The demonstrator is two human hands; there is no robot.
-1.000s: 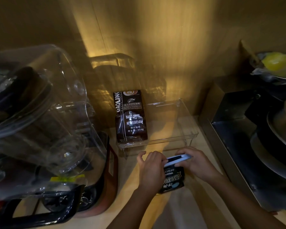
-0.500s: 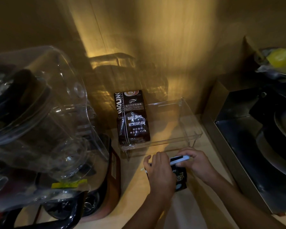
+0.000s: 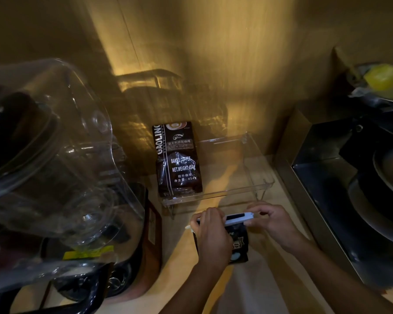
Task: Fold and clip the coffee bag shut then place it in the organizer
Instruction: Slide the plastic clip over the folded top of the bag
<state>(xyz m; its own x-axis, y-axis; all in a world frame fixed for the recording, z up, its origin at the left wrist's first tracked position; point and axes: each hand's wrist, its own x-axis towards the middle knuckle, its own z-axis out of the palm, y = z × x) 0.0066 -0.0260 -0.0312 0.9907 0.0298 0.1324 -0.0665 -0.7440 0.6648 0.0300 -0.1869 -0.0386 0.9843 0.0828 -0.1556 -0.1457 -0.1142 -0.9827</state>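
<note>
A small dark coffee bag [image 3: 238,245] stands on the wooden counter, just in front of the clear plastic organizer [image 3: 259,177]. A white and dark clip [image 3: 237,218] lies across the bag's top edge. My left hand [image 3: 211,236] covers the bag's left side and grips the bag and the clip's left end. My right hand [image 3: 272,223] pinches the clip's right end. A larger dark coffee bag [image 3: 178,159] leans in the organizer's left part.
A blender with a clear jug [image 3: 50,168] fills the left side. At the right stand a dark metal box [image 3: 340,182] and stacked pans [image 3: 386,177]. The wooden wall is close behind the organizer.
The view has shifted slightly. The small bag has turned more upright between my hands, and both hands have stayed on the clip at its top edge.
</note>
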